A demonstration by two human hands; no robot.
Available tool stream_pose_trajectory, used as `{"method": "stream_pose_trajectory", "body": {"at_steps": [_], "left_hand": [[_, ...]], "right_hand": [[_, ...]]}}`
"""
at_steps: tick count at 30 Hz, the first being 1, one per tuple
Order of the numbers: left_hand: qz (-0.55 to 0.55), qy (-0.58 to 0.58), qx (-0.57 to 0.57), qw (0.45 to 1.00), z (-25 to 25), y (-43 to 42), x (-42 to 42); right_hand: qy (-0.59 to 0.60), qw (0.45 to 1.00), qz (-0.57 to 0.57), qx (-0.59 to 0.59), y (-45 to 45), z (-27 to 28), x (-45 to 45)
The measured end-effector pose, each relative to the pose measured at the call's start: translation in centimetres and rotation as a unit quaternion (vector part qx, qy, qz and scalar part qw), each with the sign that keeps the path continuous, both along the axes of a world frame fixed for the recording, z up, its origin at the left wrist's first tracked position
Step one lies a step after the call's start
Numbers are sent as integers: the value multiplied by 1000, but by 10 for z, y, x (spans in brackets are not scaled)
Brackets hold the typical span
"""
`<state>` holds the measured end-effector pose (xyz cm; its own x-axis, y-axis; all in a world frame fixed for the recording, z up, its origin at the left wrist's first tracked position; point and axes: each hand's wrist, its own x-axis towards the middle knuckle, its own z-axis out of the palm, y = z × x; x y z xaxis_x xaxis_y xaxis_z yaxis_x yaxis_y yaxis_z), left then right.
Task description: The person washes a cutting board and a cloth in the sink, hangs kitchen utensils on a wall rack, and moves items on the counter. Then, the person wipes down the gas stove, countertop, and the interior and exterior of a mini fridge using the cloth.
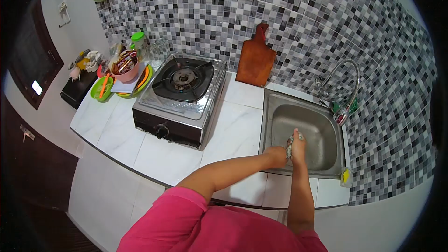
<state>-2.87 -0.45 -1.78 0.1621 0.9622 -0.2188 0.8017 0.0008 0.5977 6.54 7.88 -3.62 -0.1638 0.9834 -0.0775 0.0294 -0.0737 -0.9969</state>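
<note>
Both hands are over the near part of the steel sink (322, 168). Between them is a small crumpled cloth (289, 149), mottled grey and white and mostly covered by the fingers. My left hand (276, 156) is closed at the cloth's left side. From the right, my right hand (298, 148) wraps round it, thumb pointing up and away from me. A flexible metal faucet (358, 77) curves over the sink's back right corner, its head (342, 115) hanging near the right rim. I cannot see any water running from it.
Left of the sink stands a single-burner gas stove (184, 98). A wooden cutting board (256, 60) leans on the tiled wall. Bowls, including a pink one (126, 72), and glass jars crowd the left end. A small holder with something yellow (346, 177) sits at the sink's right corner.
</note>
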Motion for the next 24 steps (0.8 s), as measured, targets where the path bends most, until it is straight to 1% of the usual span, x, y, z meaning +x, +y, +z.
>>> {"method": "stream_pose_trajectory", "body": {"at_steps": [3,5,6,9,11,12,15,16,18,19,21,22,24], "left_hand": [[4,40,-11,999,1,4,4],[27,48,12,998,-19,15,11],[40,53,22,998,-20,15,12],[89,11,3,996,-13,12,14],[122,-79,6,989,-1,1,4],[139,-122,7,983,2,-6,-4],[201,-227,15,953,-8,-13,-30],[211,-223,-8,952,24,-32,-46],[218,-260,-17,941,30,-54,-69],[221,-277,-20,935,31,-63,-82],[181,-279,104,937,12,-90,-107],[208,-298,123,924,6,-110,-119],[281,-288,180,897,6,-156,-136]], "right_hand": [[-98,991,-57,74,17,-29,8],[-193,962,-106,163,26,-41,10],[-238,940,-130,205,24,-37,8],[-222,968,-38,106,23,-17,9],[-86,995,-7,55,29,-20,4],[-16,999,10,28,31,-21,-1],[150,985,48,-64,-42,46,-47],[123,988,83,-43,-43,39,-61],[68,986,154,-1,-41,20,-84],[35,978,200,46,-48,28,-99],[-30,948,286,138,-58,53,-131],[-55,945,293,132,-57,63,-148],[-101,939,307,119,-49,83,-186]]}}
